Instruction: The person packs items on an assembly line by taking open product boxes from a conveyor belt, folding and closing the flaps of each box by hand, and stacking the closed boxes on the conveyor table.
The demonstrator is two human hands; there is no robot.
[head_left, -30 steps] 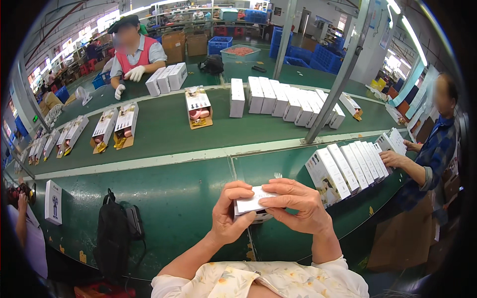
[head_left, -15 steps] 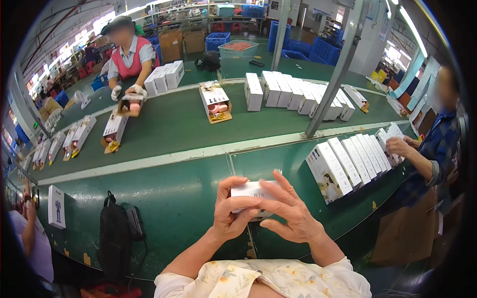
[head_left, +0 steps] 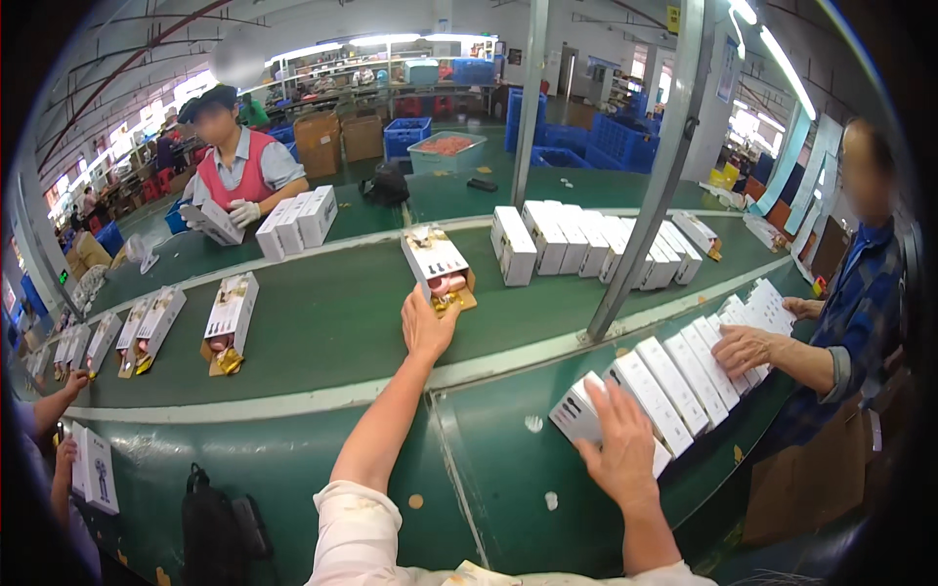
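My left hand point(head_left: 430, 324) reaches out to the green conveyor belt point(head_left: 322, 342). Its fingers and thumb close on the near left corner of an open white box point(head_left: 435, 256). Pink items point(head_left: 447, 283) and a gold packet show at that box's near end. On the right, my right hand point(head_left: 623, 439) lies with fingers stretched against a closed white box point(head_left: 578, 410). This box leans at the left end of a row of white boxes point(head_left: 674, 381) on the green table point(head_left: 489, 488).
A co-worker's hand point(head_left: 747, 350) touches the row at right. Across the belt, a person in a pink apron point(head_left: 249, 176) handles a white box. More boxes point(head_left: 230, 317) lie on the belt. A metal post point(head_left: 645, 195) rises beside the belt; a black bag point(head_left: 210, 523) lies at left.
The white box between my hands has gone to the left end of the row. My left hand has moved forward to an open box; my right has moved rightward.
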